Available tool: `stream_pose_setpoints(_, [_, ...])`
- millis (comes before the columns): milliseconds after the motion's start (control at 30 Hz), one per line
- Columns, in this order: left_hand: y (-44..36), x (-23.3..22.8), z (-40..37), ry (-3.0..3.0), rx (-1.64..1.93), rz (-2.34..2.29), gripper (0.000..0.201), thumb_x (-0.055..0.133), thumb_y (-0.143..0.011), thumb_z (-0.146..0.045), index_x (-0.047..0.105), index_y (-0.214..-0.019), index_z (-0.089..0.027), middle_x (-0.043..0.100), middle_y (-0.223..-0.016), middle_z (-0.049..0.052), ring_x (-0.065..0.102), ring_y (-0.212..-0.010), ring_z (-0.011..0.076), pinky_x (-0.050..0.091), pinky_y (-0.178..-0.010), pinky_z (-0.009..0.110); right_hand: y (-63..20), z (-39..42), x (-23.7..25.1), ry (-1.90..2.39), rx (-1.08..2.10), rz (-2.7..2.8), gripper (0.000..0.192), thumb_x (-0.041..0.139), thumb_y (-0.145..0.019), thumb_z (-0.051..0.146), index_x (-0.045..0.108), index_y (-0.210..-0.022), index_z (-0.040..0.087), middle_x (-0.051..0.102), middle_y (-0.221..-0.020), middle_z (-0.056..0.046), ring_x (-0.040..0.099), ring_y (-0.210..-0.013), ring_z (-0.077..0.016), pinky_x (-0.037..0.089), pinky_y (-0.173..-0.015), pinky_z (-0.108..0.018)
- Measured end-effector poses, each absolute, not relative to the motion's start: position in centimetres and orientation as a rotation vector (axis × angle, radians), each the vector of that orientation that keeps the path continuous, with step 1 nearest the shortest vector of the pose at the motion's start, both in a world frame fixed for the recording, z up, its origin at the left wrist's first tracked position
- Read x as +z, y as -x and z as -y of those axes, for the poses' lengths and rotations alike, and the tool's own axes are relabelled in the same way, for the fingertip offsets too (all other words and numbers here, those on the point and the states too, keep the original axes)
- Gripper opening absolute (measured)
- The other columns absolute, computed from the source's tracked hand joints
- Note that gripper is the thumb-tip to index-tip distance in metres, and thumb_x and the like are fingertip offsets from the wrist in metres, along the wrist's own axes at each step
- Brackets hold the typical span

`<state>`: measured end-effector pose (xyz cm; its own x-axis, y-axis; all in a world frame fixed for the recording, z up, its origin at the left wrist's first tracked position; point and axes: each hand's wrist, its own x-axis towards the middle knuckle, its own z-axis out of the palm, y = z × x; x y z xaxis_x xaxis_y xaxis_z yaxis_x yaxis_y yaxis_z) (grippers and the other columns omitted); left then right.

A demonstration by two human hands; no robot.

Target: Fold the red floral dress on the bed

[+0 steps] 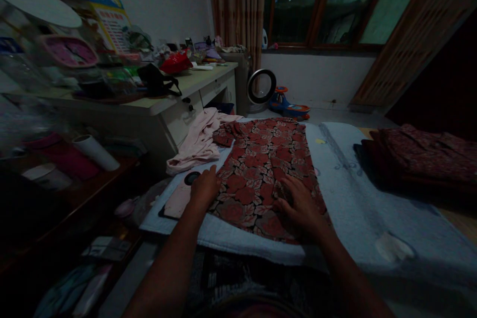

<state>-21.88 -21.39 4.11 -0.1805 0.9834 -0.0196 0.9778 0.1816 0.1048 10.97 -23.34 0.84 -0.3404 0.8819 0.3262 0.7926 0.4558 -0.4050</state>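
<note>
A red-and-black floral garment (257,169) lies spread on the light blue bed cover, with a bunched part at its far left corner. My left hand (206,190) rests at the garment's left edge, its fingers stretched forward; the fingertips are dim. Over the near right part of the garment is my right hand (300,203), fingers bent and thumb apart, touching the cloth. Beside my left hand lies a pale pink flat thing with a dark round ring (178,199). Beyond it, a pink crumpled cloth (199,139) sits at the bed's left edge.
A stack of folded dark red clothes (425,156) stands on the right of the blue bed cover (357,213). At left are a cluttered desk (156,102) and a low shelf with a white roll (96,152). Past the bed stand a round ring-shaped object (262,87) and a blue-orange ride-on toy (286,104).
</note>
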Motion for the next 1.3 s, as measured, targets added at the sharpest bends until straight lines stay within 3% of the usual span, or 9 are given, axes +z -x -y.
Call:
stream_pose_setpoints(167, [22.1,4.5,21.2,-1.800,0.024,-2.317,0.029,0.050,-0.093,-0.035,0.062,-0.113,-0.017,0.073,-0.110,0.014,0.069,-0.104,0.0279,0.047,-0.076,0.031,-7.1,23.8,2.5,1.221,0.403,2.214,0.040,0.050,-0.092,0.029,0.060,-0.129,0.018,0.055,-0.142,-0.014,0.049,-0.132,-0.0264,0.040,-0.111,-0.046])
stream_pose_setpoints(300, [22.4,4.6,21.5,-1.802,0.063,-2.261,0.020,0.050,-0.092,-0.030,0.066,-0.096,-0.018,0.073,-0.109,0.012,0.068,-0.102,0.0256,0.044,-0.073,0.030,-4.7,23.9,3.9,1.255,0.614,2.202,0.032,0.049,-0.093,0.023,0.065,-0.120,0.019,0.068,-0.121,-0.011,0.063,-0.112,-0.0233,0.049,-0.098,-0.039])
stream_pose_setpoints(600, [22.8,5.3,22.1,-1.806,0.260,-2.098,0.017,0.048,-0.094,-0.028,0.063,-0.095,-0.019,0.073,-0.103,0.008,0.068,-0.096,0.0211,0.042,-0.074,0.027,0.9,22.4,4.0,0.985,1.150,2.175,0.032,0.047,-0.088,0.011,0.067,-0.112,0.020,0.073,-0.112,-0.005,0.067,-0.102,-0.0176,0.052,-0.090,-0.030])
stream_pose_setpoints(767, [22.7,4.8,23.3,-1.755,0.157,-2.195,0.029,0.063,-0.082,-0.032,0.060,-0.109,-0.020,0.073,-0.107,0.010,0.069,-0.098,0.0274,0.042,-0.068,0.029,2.8,18.3,4.1,1.059,1.079,2.273,0.037,0.045,-0.083,0.004,0.069,-0.108,0.017,0.074,-0.110,-0.006,0.067,-0.100,-0.0176,0.051,-0.088,-0.028])
stream_pose_setpoints(900, [22.7,4.5,24.0,-1.769,0.116,-2.179,0.019,0.061,-0.081,-0.023,0.064,-0.100,-0.021,0.074,-0.103,0.009,0.069,-0.099,0.0270,0.042,-0.069,0.029,4.0,14.0,4.5,1.209,0.857,2.375,0.029,0.049,-0.085,0.008,0.071,-0.102,0.015,0.075,-0.103,-0.007,0.067,-0.094,-0.0190,0.049,-0.083,-0.027])
stream_pose_setpoints(1133, [23.1,4.1,24.2,-1.826,0.303,-2.171,0.008,0.056,-0.090,-0.024,0.062,-0.091,-0.019,0.070,-0.106,0.010,0.065,-0.105,0.0232,0.043,-0.082,0.028,7.3,8.1,4.2,1.195,0.690,2.461,0.037,0.047,-0.090,0.011,0.068,-0.120,0.017,0.072,-0.119,-0.008,0.066,-0.104,-0.0190,0.048,-0.088,-0.025])
stream_pose_setpoints(1300, [22.7,4.3,24.5,-1.644,0.569,-2.089,0.008,0.056,-0.090,-0.019,0.057,-0.097,-0.021,0.072,-0.098,0.004,0.068,-0.094,0.0207,0.043,-0.073,0.025,9.2,5.7,4.0,1.152,0.623,2.560,0.041,0.053,-0.085,0.007,0.069,-0.120,0.018,0.072,-0.120,-0.009,0.066,-0.107,-0.0212,0.047,-0.093,-0.027])
